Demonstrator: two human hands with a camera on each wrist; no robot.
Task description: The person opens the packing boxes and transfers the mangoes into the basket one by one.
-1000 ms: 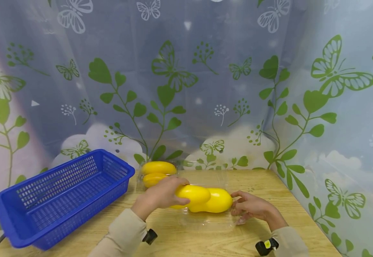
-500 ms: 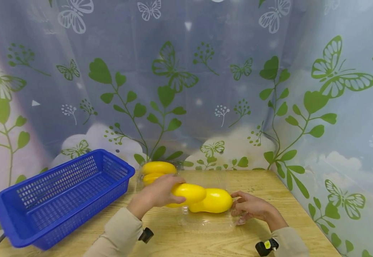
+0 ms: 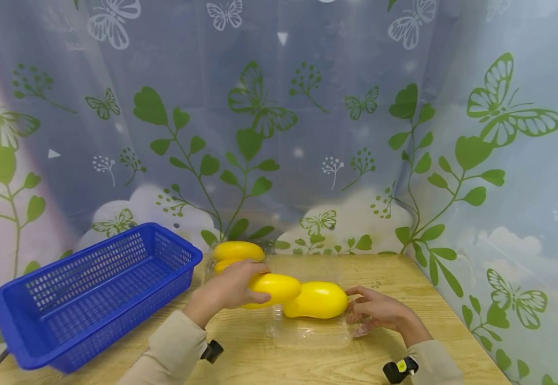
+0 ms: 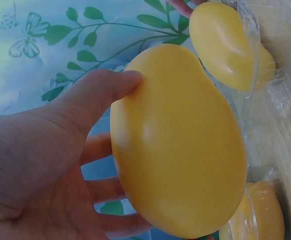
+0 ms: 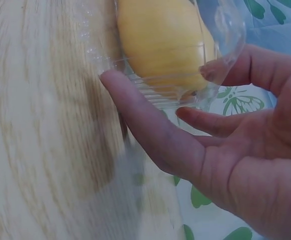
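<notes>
My left hand [image 3: 226,289] grips a smooth yellow mango [image 3: 277,287], thumb on one side and fingers behind it, as the left wrist view shows. It is held above the table, its right end overlapping a second mango [image 3: 324,299] in the head view. That second one lies in a clear plastic box [image 3: 308,338]. My right hand [image 3: 380,311] holds the box's right end, thumb and fingers on either side of the plastic [image 5: 160,95]. Behind my left hand, two more mangoes [image 3: 238,250] sit in clear packaging, the nearer one partly hidden.
A blue perforated plastic basket [image 3: 101,299] stands at the left of the wooden table [image 3: 375,267], with nothing seen inside. A patterned curtain [image 3: 308,133] with leaves and butterflies hangs behind the table and along the right side.
My left hand has moved slightly left with its mango, uncovering more of the mango in the box. My right hand and the box have stayed in place.
</notes>
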